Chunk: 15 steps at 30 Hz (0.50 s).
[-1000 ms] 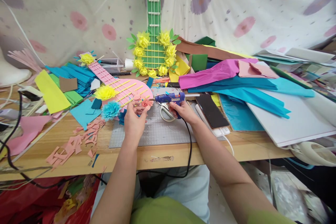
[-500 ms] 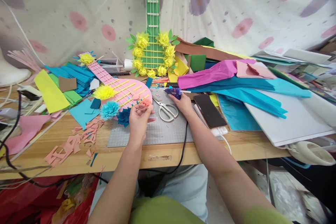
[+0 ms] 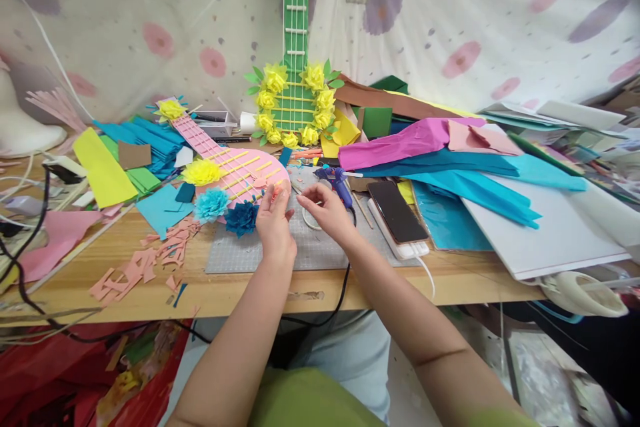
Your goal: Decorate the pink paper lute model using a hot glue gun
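My left hand (image 3: 276, 227) is closed around a small coral paper flower, which its fingers now mostly hide, beside the pink paper guitar (image 3: 273, 167). Close to its right, my right hand (image 3: 330, 213) has thumb and fingertips drawn together; whatever is between them is too small to make out. Just behind it lies a purple glue gun (image 3: 342, 188), out of its grasp. Scissors (image 3: 311, 219) are partly covered by the right hand. On the guitar's near edge sit a dark blue paper flower (image 3: 242, 219) and a light blue one (image 3: 211, 205), with a yellow flower (image 3: 201, 173) above them.
Under my hands is a grey cutting mat (image 3: 233, 257). Pink paper scraps (image 3: 131, 273) lie left. A phone (image 3: 399, 211) rests on a white power strip at right, near coloured crepe paper (image 3: 395, 143). A green paper guitar (image 3: 296, 47) stands behind. A black cable (image 3: 345, 287) hangs over the edge.
My right hand has let go of the glue gun and come left and nearer, beside the left hand. The left hand has turned and shifted slightly right, covering more of the coral flower.
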Each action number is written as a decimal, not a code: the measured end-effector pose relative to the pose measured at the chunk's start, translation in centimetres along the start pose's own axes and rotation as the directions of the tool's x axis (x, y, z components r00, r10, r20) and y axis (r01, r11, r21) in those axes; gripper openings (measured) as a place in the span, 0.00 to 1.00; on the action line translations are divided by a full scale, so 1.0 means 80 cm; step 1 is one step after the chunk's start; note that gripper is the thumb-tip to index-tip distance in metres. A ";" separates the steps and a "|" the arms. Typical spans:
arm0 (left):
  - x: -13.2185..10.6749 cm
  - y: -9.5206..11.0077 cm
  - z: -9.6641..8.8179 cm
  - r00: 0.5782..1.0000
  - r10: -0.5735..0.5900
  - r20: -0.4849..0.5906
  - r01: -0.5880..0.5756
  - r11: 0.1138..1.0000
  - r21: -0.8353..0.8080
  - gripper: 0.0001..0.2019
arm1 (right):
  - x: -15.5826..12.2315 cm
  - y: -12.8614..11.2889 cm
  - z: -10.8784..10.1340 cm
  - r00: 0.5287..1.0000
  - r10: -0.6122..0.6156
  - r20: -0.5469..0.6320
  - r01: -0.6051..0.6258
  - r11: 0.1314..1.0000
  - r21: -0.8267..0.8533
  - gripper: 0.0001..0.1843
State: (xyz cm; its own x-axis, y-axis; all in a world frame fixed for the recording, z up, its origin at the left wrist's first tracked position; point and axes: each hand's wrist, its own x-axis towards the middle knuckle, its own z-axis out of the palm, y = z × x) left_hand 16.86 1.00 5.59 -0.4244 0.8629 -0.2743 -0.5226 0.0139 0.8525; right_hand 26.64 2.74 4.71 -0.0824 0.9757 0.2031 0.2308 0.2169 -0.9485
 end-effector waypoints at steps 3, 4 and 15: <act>-0.002 -0.003 0.003 0.999 0.033 -0.003 -0.033 0.999 0.021 0.24 | 0.009 -0.006 0.026 0.998 0.058 0.018 -0.061 0.960 0.274 0.16; -0.002 -0.003 0.004 0.999 0.041 -0.009 -0.040 0.999 0.020 0.25 | 0.011 -0.007 0.032 0.996 0.088 0.016 -0.088 0.936 0.340 0.17; 0.003 -0.006 -0.002 0.999 0.040 0.011 -0.040 0.999 -0.001 0.27 | 0.013 -0.015 0.057 0.970 0.227 -0.083 -0.129 0.778 0.615 0.13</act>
State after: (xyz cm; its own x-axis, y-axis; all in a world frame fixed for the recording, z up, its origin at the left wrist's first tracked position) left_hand 16.90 1.14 5.07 -0.4371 0.8681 -0.2352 -0.5062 -0.0212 0.8622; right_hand 21.86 3.39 4.94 0.0533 0.9986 0.0022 -0.4058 0.0237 -0.9137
